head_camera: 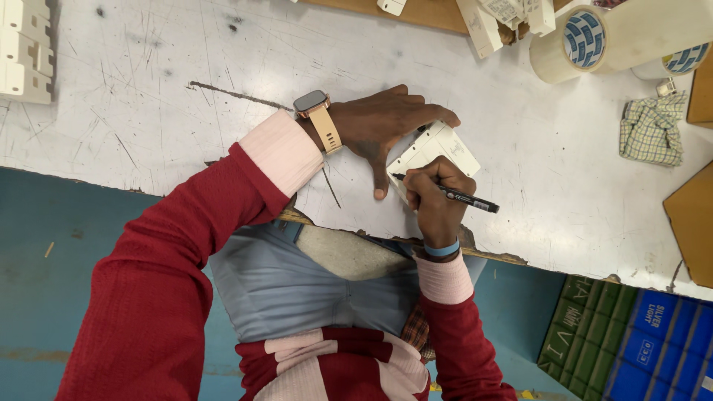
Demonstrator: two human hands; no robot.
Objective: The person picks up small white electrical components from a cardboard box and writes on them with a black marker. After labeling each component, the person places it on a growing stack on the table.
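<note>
My left hand (386, 122) lies flat on the white worktable (171, 89), its fingers pressing on the edge of a small white rectangular plate (440, 151). A watch with a tan strap sits on that wrist. My right hand (437, 200) is closed around a black marker pen (454, 196), whose tip touches the near left end of the white plate. Part of the plate is hidden under both hands.
Rolls of pale tape (587, 38) stand at the back right, with a checked cloth (653, 128) below them. White plastic parts (26, 52) are stacked at the far left and more at the back. Brown cardboard (694, 215) lies at the right; green and blue boxes (631, 341) sit below the table edge.
</note>
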